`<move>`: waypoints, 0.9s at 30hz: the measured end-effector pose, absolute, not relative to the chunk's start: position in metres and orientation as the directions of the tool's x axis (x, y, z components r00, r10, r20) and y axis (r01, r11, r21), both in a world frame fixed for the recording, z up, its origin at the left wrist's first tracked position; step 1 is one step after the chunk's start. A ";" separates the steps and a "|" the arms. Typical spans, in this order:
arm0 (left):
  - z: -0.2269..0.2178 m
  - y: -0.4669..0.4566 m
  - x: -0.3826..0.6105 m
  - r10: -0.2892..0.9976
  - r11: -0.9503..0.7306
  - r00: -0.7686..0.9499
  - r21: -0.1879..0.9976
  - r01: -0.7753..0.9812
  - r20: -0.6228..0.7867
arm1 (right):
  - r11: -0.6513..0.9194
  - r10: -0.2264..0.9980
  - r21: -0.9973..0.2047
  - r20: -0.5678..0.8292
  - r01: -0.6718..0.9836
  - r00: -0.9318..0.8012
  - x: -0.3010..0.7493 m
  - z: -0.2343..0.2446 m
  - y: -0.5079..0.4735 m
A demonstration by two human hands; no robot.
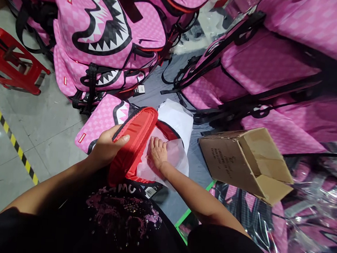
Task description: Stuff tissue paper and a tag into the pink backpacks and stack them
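Note:
In front of my body lies an unzipped bag with a red lining (133, 145) and a black zip edge. My left hand (107, 144) grips its raised red flap, with the thumb on the lining side and the fingers hidden behind it. Inside the bag, my right hand (158, 152) rests on a thin whitish sheet (175, 155), its fingers extended and slightly bent. Part of that sheet sticks out over the bag's right edge. A pink checkered bag (102, 122) with a shark-mouth print lies just beyond my left hand. White paper (175, 117) sits behind the opening.
Pink shark-mouth backpacks (95, 21) are stacked ahead, and more pink bags (268, 64) are piled at the right. An open cardboard box (227, 159) stands right of my hands. Plastic-wrapped bags (323, 215) fill the lower right. A red stool (14, 64) stands on the left floor.

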State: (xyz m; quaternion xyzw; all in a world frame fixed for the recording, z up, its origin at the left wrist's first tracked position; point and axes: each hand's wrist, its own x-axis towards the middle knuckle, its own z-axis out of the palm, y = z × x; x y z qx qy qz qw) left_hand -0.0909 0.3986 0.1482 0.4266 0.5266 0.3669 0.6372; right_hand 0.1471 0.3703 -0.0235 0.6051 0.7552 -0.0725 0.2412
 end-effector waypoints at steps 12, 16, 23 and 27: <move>0.142 0.400 -0.096 0.936 0.270 0.227 0.963 0.027 -0.269 | 0.325 0.751 0.118 -0.635 0.938 -0.181 0.150 -0.047 0.396; 0.144 0.401 -0.093 0.941 0.251 0.215 0.965 0.081 -0.263 | 0.289 0.801 0.069 -0.564 0.955 -0.201 0.150 -0.049 0.416; 0.146 0.400 -0.090 0.941 0.241 0.220 0.965 0.102 -0.258 | 0.346 0.779 0.013 -0.562 0.938 -0.279 0.162 -0.036 0.383; 0.146 0.400 -0.089 0.947 0.215 0.220 0.971 0.107 -0.234 | 0.368 0.718 -0.017 -0.630 0.930 -0.296 0.151 -0.045 0.359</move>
